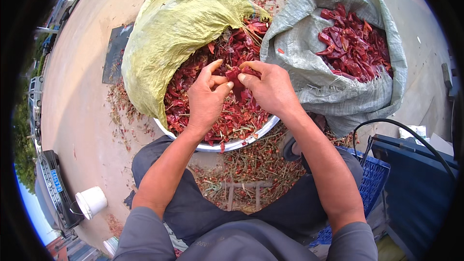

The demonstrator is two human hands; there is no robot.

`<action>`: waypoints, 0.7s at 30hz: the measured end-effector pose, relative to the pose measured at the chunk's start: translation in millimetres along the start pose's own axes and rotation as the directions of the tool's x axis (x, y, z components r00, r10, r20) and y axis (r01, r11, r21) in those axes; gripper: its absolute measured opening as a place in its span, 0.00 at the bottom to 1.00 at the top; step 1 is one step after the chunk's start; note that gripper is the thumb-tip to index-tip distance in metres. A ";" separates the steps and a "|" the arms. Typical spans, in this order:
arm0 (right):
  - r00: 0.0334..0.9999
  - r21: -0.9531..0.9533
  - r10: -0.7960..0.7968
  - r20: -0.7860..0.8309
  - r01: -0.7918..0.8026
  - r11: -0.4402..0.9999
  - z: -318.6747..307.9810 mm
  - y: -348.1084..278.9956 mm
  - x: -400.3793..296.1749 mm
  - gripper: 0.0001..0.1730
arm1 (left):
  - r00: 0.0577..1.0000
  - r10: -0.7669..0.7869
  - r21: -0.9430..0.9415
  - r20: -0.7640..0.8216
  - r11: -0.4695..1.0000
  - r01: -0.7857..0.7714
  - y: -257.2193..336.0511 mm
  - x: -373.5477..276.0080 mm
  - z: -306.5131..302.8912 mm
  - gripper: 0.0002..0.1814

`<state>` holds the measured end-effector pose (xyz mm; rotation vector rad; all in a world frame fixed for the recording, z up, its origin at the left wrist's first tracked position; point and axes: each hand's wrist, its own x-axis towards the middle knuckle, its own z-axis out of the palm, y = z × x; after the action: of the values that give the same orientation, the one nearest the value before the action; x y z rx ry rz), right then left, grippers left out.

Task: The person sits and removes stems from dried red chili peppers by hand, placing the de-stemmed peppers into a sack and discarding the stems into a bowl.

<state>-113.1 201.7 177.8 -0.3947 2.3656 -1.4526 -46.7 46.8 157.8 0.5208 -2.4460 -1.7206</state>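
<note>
Between my two hands, above a metal basin [214, 147], is a dark red dried chili pepper [236, 81]. My right hand [270, 85] pinches it between thumb and forefinger. The fingers of my left hand [208, 96] are at its left side; the thumb and a curled finger come together at its edge, forefinger raised. Dried red chili pieces [235, 116] and stems fill the basin. A yellow woven sack [181, 25] lies over its left side with its mouth spilling chilies. At the right, a grey-white woven sack [333, 105] with a rolled rim holds larger dark red chilies [353, 47].
Stems and chili scraps [253, 163] litter the ground between my legs. A blue plastic crate [373, 174] and a dark blue box-like object [413, 192] stand at right. A white bucket [92, 202] is at lower left, near a parked car [54, 185]. A dark flat board [116, 54] lies behind the yellow sack.
</note>
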 end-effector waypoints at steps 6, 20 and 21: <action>0.997 0.164 -0.016 0.079 0.003 0.986 10.6 4.0 3.9 0.21 | 0.969 -0.119 -0.601 0.217 0.766 0.229 3.4 4.3 -15.0 0.21; 0.978 -0.013 -0.167 0.126 0.170 0.985 25.6 -8.4 1.5 0.14 | 0.957 0.286 0.116 -0.042 0.953 -0.280 13.6 4.6 -22.7 0.07; 0.976 -0.035 -0.177 0.129 0.183 0.983 26.9 -7.0 2.1 0.13 | 0.894 0.447 0.281 -0.033 0.863 -0.421 10.7 6.1 -22.6 0.08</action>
<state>-103.3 176.1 172.5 -0.7080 2.3163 -1.4055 -48.4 27.8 175.1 0.0523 -2.4889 -1.1698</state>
